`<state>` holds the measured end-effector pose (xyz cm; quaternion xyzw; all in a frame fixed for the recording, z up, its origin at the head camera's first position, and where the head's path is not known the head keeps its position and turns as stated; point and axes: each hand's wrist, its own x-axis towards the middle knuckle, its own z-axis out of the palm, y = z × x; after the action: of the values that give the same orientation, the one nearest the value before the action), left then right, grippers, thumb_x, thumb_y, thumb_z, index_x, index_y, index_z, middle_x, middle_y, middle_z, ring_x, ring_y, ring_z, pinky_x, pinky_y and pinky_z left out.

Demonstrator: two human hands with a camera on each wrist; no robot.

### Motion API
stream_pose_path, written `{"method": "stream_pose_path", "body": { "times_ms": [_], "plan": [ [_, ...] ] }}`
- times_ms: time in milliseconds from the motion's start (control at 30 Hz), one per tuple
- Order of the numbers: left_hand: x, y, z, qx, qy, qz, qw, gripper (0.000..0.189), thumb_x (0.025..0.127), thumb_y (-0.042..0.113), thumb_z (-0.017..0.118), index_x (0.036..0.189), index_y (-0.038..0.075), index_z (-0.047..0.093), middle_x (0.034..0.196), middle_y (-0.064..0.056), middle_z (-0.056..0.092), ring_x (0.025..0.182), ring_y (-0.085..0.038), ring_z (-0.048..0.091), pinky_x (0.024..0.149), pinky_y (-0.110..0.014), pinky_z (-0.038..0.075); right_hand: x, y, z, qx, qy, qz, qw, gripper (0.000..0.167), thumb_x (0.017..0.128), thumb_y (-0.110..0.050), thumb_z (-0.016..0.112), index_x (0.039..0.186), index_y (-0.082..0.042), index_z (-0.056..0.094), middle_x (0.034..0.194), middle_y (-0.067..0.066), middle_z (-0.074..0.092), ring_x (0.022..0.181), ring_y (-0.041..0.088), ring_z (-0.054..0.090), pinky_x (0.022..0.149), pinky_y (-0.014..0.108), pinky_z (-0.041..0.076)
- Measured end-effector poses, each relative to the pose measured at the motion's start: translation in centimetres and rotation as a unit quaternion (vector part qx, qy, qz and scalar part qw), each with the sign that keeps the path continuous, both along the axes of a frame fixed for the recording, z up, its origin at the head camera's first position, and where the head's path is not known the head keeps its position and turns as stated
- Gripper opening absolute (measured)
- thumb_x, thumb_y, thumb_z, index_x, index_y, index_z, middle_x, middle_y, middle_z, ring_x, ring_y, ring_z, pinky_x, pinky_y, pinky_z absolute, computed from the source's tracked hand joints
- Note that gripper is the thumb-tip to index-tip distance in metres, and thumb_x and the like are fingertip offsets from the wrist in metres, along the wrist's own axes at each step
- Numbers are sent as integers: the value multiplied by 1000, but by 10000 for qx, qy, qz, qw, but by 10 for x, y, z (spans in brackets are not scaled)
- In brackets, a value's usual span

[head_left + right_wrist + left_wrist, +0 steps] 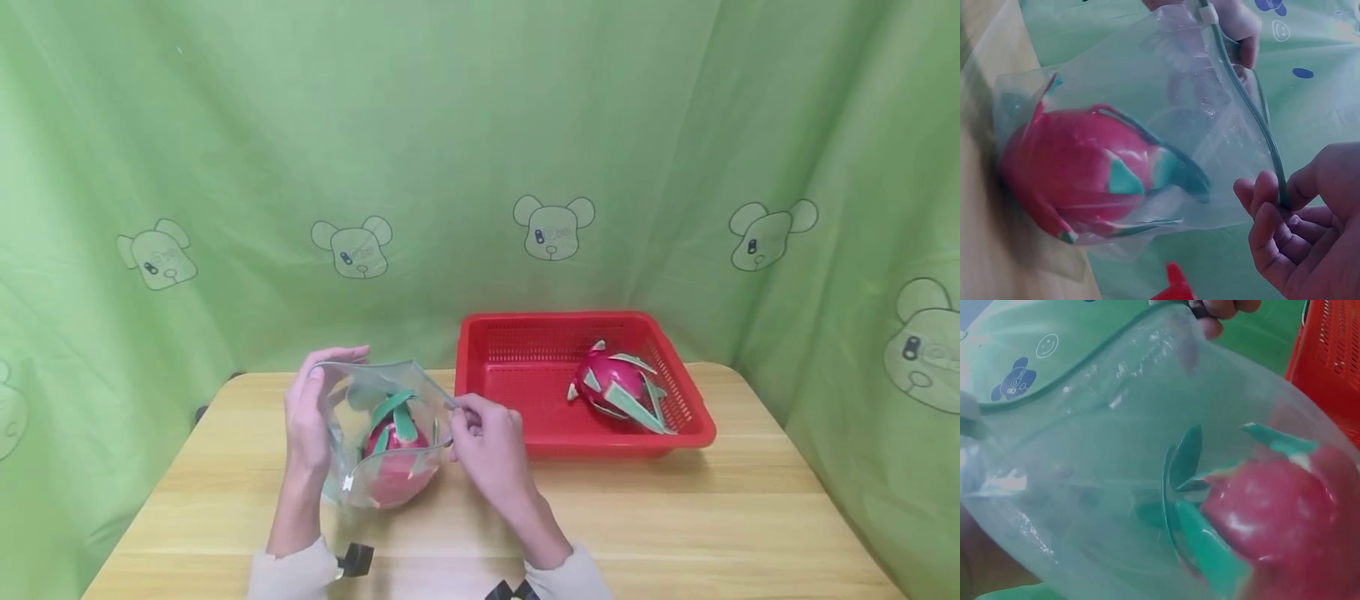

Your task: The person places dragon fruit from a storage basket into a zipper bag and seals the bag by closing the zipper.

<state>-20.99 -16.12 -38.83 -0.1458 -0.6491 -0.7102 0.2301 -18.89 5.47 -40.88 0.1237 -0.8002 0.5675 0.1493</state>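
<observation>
A clear zip bag (352,492) stands on the table with its mouth spread apart, and a dragon fruit (397,467) with green scales sits inside it. My left hand (306,425) holds the bag's left side, the thumb over the rim. At the right corner of the mouth, my right hand (491,446) pinches the rim between thumb and fingers, which the right wrist view shows close up (1310,219). A white slider (1208,15) sits on the zip strip. Through the film in the left wrist view, the pink dragon fruit (1279,512) looks hazy.
A red plastic basket (510,446) stands at the back right of the wooden table (675,533). Inside lies another dragon fruit (615,379), towards its right end. Behind the table hangs a green curtain (450,125) printed with bear heads.
</observation>
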Motion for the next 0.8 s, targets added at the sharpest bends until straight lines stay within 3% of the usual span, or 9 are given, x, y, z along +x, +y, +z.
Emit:
{"method": "stream_pose_path", "body": {
  "times_ms": [133, 300, 433, 567, 800],
  "plan": [
    [2, 2, 0, 97, -13, -65, 9999, 43, 108, 12, 26, 124, -11, 58, 127, -27, 64, 120, -39, 60, 108, -67, 37, 4, 1, 6, -167, -103, -33, 9998, 18, 96, 0, 60, 107, 5, 75, 66, 0, 66, 50, 21, 66, 40, 21, 43],
    [4, 4, 2, 186, -57, -73, 9998, 44, 109, 14, 26, 125, -12, 57, 128, -26, 64, 122, -37, 59, 109, -67, 36, 2, 2, 14, -79, 67, -33, 9999, 18, 95, 2, 60, 105, 4, 75, 67, 5, 68, 48, 17, 65, 41, 23, 46],
    [5, 3, 7, 318, -70, 25, 9995, 43, 109, 13, 26, 124, -13, 57, 127, -26, 64, 122, -37, 59, 110, -67, 34, -2, 1, 23, 309, 448, -126, 9984, 18, 92, 3, 60, 100, 3, 76, 62, 0, 65, 45, 11, 61, 41, 22, 44],
    [3, 3, 15, 221, -46, 71, 9997, 42, 108, 13, 27, 122, -12, 59, 126, -25, 65, 122, -34, 60, 112, -63, 34, -6, 2, 35, 824, 924, -346, 9917, 17, 88, 2, 61, 94, 0, 78, 55, -8, 54, 43, 3, 47, 41, 20, 35],
    [-1, 2, 30, -84, -204, 347, 9992, 41, 108, 13, 29, 121, -6, 62, 123, -18, 68, 117, -28, 63, 109, -54, 43, -16, 4, 57, 1174, 1278, -484, 9836, 14, 88, 1, 62, 86, -1, 76, 53, -6, 48, 48, 6, 37, 43, 22, 29]
  ]
}}
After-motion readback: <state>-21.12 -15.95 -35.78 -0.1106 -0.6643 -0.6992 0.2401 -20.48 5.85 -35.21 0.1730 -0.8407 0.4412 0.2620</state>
